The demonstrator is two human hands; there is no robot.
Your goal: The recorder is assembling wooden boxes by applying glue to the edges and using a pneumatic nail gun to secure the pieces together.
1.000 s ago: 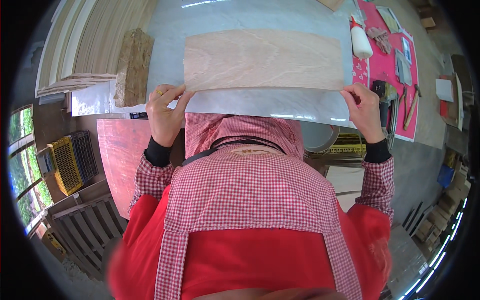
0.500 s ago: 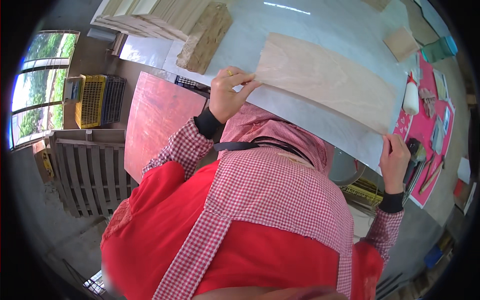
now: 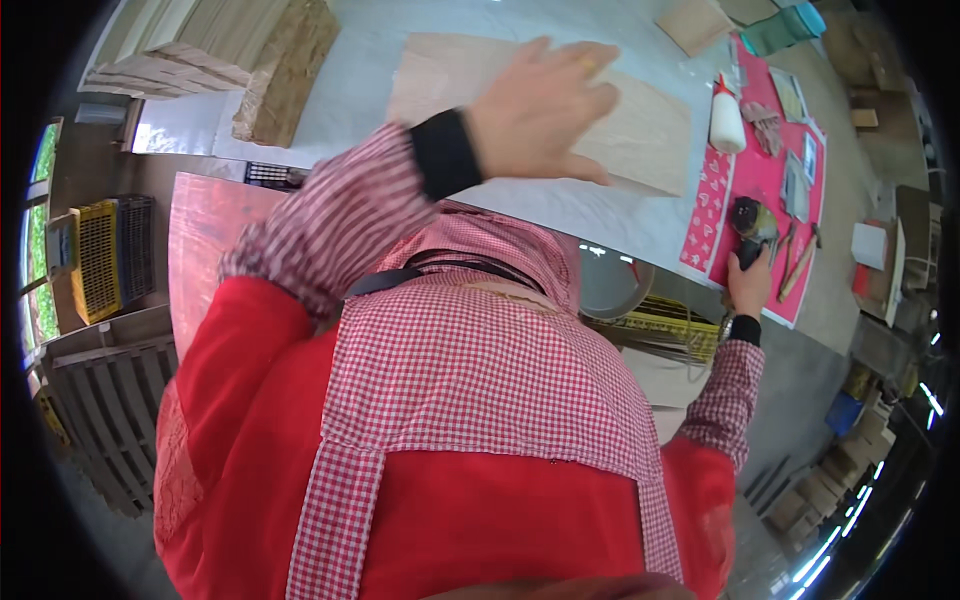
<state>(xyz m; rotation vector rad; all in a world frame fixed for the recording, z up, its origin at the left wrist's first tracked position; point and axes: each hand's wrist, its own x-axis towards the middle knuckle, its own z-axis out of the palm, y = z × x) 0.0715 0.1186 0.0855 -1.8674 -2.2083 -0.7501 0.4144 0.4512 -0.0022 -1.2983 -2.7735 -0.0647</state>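
A thin, pale wooden board (image 3: 648, 140) lies flat on the grey-white tabletop (image 3: 340, 100), along its near edge. My left hand (image 3: 545, 110) reaches across it with fingers spread, slightly smeared by motion; whether the palm touches the wood I cannot tell. Off to the right, my right hand (image 3: 750, 280) is closed round the black grip of a dark hand tool with a rounded head (image 3: 748, 218). That tool rests on a pink patterned sheet (image 3: 705, 235); its exact kind is unclear. A white glue bottle with a red tip (image 3: 727, 120) lies beyond it.
Stacked pale panels (image 3: 190, 45) and a rough wooden block (image 3: 285, 75) stand at the far left. A teal bottle (image 3: 783, 30), a small wood piece (image 3: 695, 25), gloves (image 3: 763, 128) and thin tools (image 3: 797, 265) lie at right. Yellow crates (image 3: 97, 260) stand on the left.
Both hands have let go of the board's ends. My left hand has moved over the board; my right hand has gone to the dark tool and gripped it. The view has shifted right.
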